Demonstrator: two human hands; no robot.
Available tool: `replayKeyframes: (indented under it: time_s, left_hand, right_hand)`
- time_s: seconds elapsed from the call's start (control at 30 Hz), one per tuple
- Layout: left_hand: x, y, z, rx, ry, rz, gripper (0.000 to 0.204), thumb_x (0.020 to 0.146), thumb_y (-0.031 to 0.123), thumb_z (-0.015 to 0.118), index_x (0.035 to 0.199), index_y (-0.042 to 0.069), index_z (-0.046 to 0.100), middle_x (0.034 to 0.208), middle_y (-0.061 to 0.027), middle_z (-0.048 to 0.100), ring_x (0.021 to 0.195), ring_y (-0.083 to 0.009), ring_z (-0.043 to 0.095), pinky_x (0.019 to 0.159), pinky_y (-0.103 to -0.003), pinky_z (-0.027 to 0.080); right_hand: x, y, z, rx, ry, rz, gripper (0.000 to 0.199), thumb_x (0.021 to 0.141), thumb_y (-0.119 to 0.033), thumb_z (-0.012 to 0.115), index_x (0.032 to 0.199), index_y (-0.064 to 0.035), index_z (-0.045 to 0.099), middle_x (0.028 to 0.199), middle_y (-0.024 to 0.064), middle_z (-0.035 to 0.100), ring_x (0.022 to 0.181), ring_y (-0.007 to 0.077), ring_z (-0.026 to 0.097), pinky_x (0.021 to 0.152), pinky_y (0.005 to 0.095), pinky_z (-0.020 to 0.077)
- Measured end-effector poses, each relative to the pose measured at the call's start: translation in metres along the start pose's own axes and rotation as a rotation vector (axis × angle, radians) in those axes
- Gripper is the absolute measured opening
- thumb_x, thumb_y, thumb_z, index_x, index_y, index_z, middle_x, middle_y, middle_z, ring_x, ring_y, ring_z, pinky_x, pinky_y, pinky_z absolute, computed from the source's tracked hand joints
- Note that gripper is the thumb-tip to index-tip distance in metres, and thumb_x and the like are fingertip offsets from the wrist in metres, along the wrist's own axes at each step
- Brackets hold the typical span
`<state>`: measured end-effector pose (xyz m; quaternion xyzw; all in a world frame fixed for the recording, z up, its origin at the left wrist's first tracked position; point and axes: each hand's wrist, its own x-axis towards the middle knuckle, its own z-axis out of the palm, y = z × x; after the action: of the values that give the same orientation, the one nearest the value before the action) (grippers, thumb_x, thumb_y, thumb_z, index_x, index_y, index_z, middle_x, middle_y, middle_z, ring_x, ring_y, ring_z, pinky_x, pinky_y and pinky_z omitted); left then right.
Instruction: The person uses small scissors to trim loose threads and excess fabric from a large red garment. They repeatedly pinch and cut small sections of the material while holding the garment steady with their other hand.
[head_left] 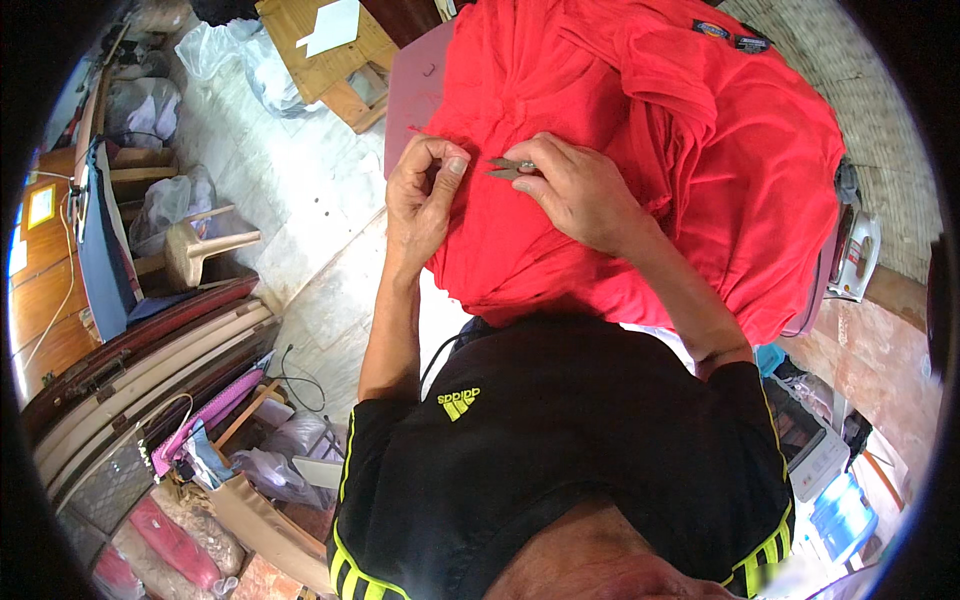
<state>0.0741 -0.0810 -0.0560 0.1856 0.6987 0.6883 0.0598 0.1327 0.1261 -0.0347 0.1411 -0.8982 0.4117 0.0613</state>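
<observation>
A large heap of bright red cloth (740, 220), seemingly garments with labels at the top right, is spread in front of me. My left hand (420, 195) is closed in a pinch over its left part. A thin bit of red shows at those fingertips; whether it is thread or a cloth edge I cannot tell. In my right hand (575, 190) is a small pair of metal thread snips (505, 169), gripped with the fingers wrapped round it. Its blades stand apart and point left at the left fingertips, a short gap away, above the cloth.
The cloth lies over a purplish-pink board (412, 95). A white iron (855, 255) stands at the right. On the left are a wooden stool (360, 105), a small plastic stool (200, 250), plastic bags (270, 75) and stacked folded boards (150, 370). A blue water bottle (842, 515) is at the lower right.
</observation>
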Motion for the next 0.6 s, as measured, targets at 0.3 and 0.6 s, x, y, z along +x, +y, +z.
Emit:
replayKeyframes:
  time_s: [0.3, 0.6]
  left_hand:
    - [-0.004, -0.007, -0.013, -0.013, 0.11, -0.006, 0.004, 0.096, 0.003, 0.064, 0.099, 0.0, 0.063, 0.096, -0.0058, 0.06, 0.087, -0.0139, 0.057, 0.081, -0.027, 0.045]
    - [0.025, 0.025, 0.025, 0.725, -0.046, 0.351, 0.029, 0.075, 0.008, 0.083, 0.099, 0.004, 0.07, 0.099, -0.0111, 0.064, 0.097, -0.0269, 0.061, 0.082, -0.038, 0.049]
  right_hand:
    - [-0.001, 0.002, -0.006, -0.021, -0.075, -0.02, 0.027, 0.09, -0.012, 0.068, 0.115, -0.0064, 0.058, 0.097, 0.0109, 0.064, 0.089, 0.0308, 0.067, 0.079, 0.0405, 0.0535]
    - [0.027, 0.035, -0.037, -0.125, 0.202, 0.024, 0.031, 0.081, -0.007, 0.075, 0.109, -0.0051, 0.063, 0.091, 0.0111, 0.059, 0.077, 0.0286, 0.063, 0.067, 0.0381, 0.0505]
